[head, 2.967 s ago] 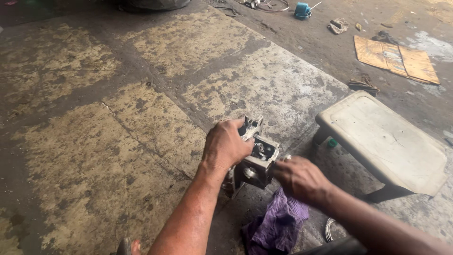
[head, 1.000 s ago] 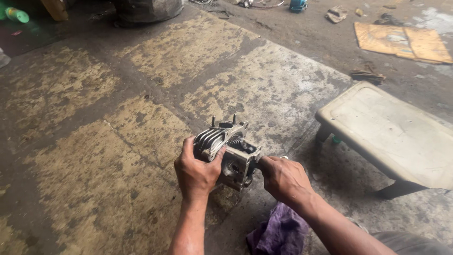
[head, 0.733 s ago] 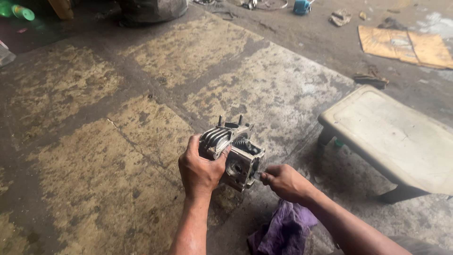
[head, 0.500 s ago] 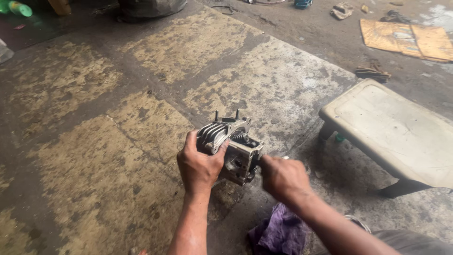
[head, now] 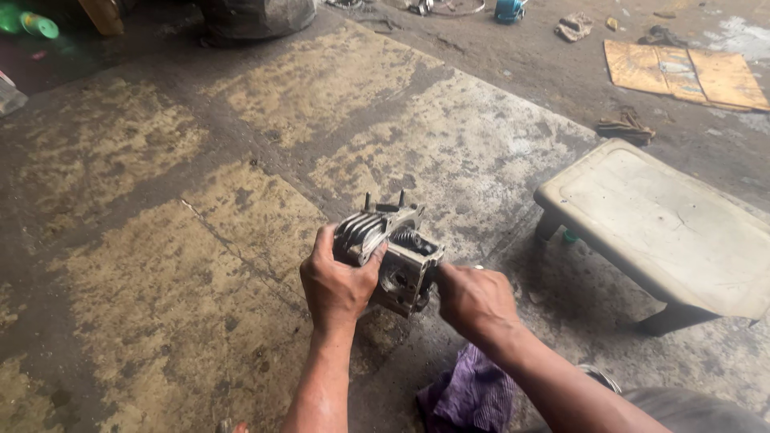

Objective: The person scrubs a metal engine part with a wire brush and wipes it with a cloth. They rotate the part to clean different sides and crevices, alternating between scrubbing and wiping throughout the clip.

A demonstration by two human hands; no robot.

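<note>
Nearest, a crumpled purple rag point(head: 469, 393) lies on the stained concrete floor point(head: 160, 265), just under the person's right forearm. Above it the left hand point(head: 337, 285) is wrapped around the finned side of a grey metal engine block point(head: 393, 252), thumb up against the fins, holding it clear of the floor with two studs pointing up. The right hand point(head: 473, 301) is closed against the block's right face, fingers curled tight; what they pinch, if anything, is hidden. To the right stands a low, dirty plastic stool point(head: 658, 224), apart from the hands. Further off lie a flattened piece of cardboard point(head: 686, 74), a bundle of rags point(head: 626, 127) and a small blue object point(head: 508, 10) near the far edge of the floor.
</note>
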